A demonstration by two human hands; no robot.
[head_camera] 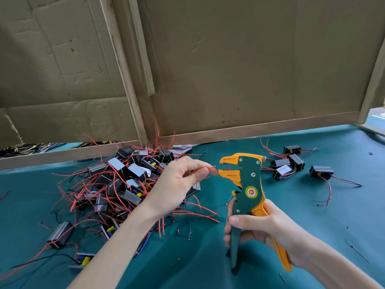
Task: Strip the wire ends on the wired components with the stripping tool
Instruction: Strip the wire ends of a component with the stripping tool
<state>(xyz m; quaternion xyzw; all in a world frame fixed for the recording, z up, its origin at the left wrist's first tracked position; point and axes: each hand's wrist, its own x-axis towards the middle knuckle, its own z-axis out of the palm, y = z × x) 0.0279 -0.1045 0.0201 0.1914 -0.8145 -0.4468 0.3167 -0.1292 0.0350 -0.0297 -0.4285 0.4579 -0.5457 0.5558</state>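
the red wire end [210,167] is thin and light. it looks springy rather than limp, so it should hold its line if it is gripped close to the tip. the left hand [179,184] does just that, pinching it between thumb and forefinger a little back from the end, with the tip aimed at the mouth of the stripping tool [249,184], just short of it and not yet inside. the tool's orange jaws stand apart. the right hand [262,228] is wrapped round the two handles, which are spread and seem unsqueezed. the tool is rigid and looks fairly heavy, best held low on the handles as it is now. the insulation will likely tear easily, and the fine strands could be nicked.

a black component [194,189] shows just under the left hand; whether it hangs from this wire i cannot tell. no tray or bin holds parts: a heap of components [116,184] lies loose on the green surface [333,226] to the left, and a smaller group [289,163] sits beyond the tool. cardboard panels [229,59] stand behind.
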